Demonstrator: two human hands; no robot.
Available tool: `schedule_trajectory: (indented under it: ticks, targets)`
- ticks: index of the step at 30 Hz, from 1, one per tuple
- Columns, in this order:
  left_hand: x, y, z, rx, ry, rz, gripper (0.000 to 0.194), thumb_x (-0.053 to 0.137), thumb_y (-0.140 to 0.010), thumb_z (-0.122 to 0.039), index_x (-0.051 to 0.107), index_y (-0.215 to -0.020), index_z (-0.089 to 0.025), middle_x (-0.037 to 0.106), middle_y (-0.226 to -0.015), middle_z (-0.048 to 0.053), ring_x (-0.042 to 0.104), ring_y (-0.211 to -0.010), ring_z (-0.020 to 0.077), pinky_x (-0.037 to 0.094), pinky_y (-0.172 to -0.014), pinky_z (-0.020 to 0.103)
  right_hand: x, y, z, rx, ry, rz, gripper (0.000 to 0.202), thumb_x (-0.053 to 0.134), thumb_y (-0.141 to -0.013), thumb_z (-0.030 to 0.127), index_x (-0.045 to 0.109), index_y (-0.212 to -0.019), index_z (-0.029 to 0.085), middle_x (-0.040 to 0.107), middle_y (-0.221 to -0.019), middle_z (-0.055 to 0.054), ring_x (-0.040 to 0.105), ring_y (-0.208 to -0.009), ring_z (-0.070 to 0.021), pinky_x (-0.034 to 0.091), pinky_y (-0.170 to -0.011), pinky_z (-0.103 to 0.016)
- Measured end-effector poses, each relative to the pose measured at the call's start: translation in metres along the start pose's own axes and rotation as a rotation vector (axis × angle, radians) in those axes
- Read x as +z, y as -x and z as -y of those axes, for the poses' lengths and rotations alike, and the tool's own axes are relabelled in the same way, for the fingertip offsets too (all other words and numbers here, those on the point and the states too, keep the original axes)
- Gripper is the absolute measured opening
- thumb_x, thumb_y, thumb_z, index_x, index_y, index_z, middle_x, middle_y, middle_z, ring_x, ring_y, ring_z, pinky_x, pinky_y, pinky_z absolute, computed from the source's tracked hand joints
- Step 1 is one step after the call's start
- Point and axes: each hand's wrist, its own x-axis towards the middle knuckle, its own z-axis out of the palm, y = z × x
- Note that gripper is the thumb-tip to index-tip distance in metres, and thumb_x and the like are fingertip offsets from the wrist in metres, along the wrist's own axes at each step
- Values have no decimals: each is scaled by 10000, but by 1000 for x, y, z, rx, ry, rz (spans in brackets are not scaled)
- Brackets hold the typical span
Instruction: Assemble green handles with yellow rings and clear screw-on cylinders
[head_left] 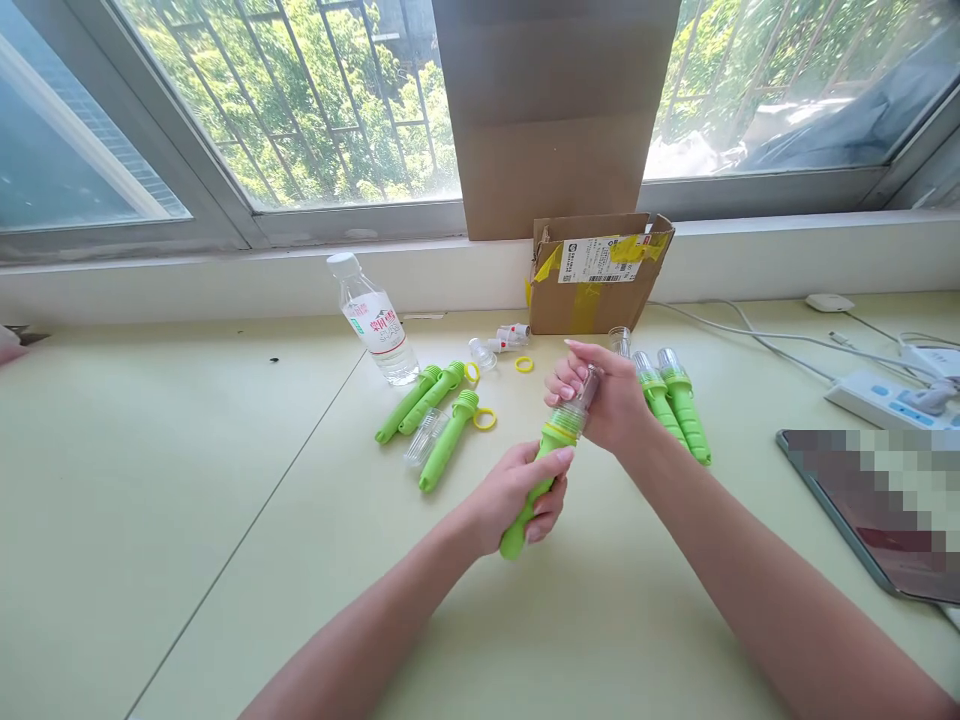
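Note:
My left hand (529, 490) is wrapped round the green handle (556, 440) of a tilted tube. A yellow ring sits at the handle's top, below a clear cap (582, 398). Around that cap the fingers of my right hand (604, 395) are curled, partly hiding it. Left of my hands lie several green handles (448, 440) with threaded tops, a loose clear cap (426, 437) and a yellow ring (484, 419). Behind them are another yellow ring (524, 365) and small clear pieces with red marks (510, 338). Capped green tubes (686, 405) lie beyond my right forearm.
A water bottle (377, 325) stands at the back left, and an open cardboard box (592, 300) stands near the windowsill. To the right are a power strip (874, 400), white cables (757, 340) and a dark-screened device (862, 510).

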Motion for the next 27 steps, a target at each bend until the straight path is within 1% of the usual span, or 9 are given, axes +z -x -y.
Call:
schedule_trajectory:
  ticks: [2, 4, 7, 12, 13, 15, 21, 23, 27]
  targets:
    - [-4, 2, -3, -65, 137, 154, 360, 502, -889, -510, 362, -732, -218, 290, -464, -111, 264, -315, 57, 193, -325, 184, -3, 0, 3, 17, -68, 123, 473, 665, -738, 263, 301, -444, 194, 375, -398, 56, 393, -401, -70, 426, -440, -206]
    - [-3, 4, -5, -44, 115, 155, 373, 514, -892, -488, 336, -708, -216, 307, -474, -104, 285, -321, 57, 210, -337, 191, -4, 1, 3, 34, -91, 143, 517, 637, -741, 224, 223, -432, 197, 304, -355, 69, 320, -357, -59, 381, -394, -194]
    - [4, 4, -3, 17, -92, -28, 391, 511, -899, -490, 317, -699, -216, 354, -515, -89, 342, -352, 62, 255, -373, 209, 0, 0, 1, 20, -99, 11, 498, 595, -722, 152, 194, -433, 206, 242, -323, 81, 255, -324, -55, 343, -354, -192]
    - [13, 0, 8, 267, -636, -492, 299, 521, -893, -412, 396, -722, -201, 427, -590, -50, 365, -495, 89, 259, -471, 232, 10, -2, -7, -26, 50, -301, 405, 602, -708, 145, 300, -447, 213, 302, -336, 77, 324, -334, -72, 380, -371, -219]
    - [13, -1, 8, 283, -664, -516, 280, 519, -893, -394, 402, -727, -201, 427, -587, -50, 358, -501, 91, 257, -478, 234, 10, -2, -7, -28, 88, -330, 403, 616, -713, 156, 316, -450, 213, 317, -341, 74, 337, -339, -75, 389, -378, -225]
    - [10, -1, 7, 219, -529, -390, 291, 517, -895, -409, 388, -732, -205, 405, -575, -64, 356, -462, 80, 272, -455, 223, 8, -1, -5, -15, 123, -272, 403, 639, -733, 194, 347, -455, 208, 357, -363, 63, 373, -361, -81, 416, -404, -231]
    - [-2, 6, -6, -47, 110, 188, 387, 511, -873, -528, 329, -720, -223, 291, -472, -110, 262, -317, 59, 194, -330, 196, -3, 4, 5, 30, -73, 215, 482, 612, -760, 233, 265, -427, 193, 341, -375, 62, 371, -372, -65, 425, -434, -204]
    - [0, 7, -7, -17, 61, 155, 402, 519, -877, -517, 312, -701, -220, 310, -486, -104, 293, -326, 56, 222, -345, 199, -2, 4, 6, 45, -86, 203, 509, 582, -757, 188, 208, -413, 197, 272, -337, 71, 301, -331, -58, 375, -388, -196]
    - [9, 5, -2, 88, -297, -159, 372, 488, -903, -500, 332, -718, -217, 362, -553, -82, 348, -384, 66, 270, -412, 224, 7, 2, 0, 3, -57, -61, 445, 552, -716, 132, 241, -406, 209, 254, -315, 78, 269, -311, -59, 356, -363, -206]
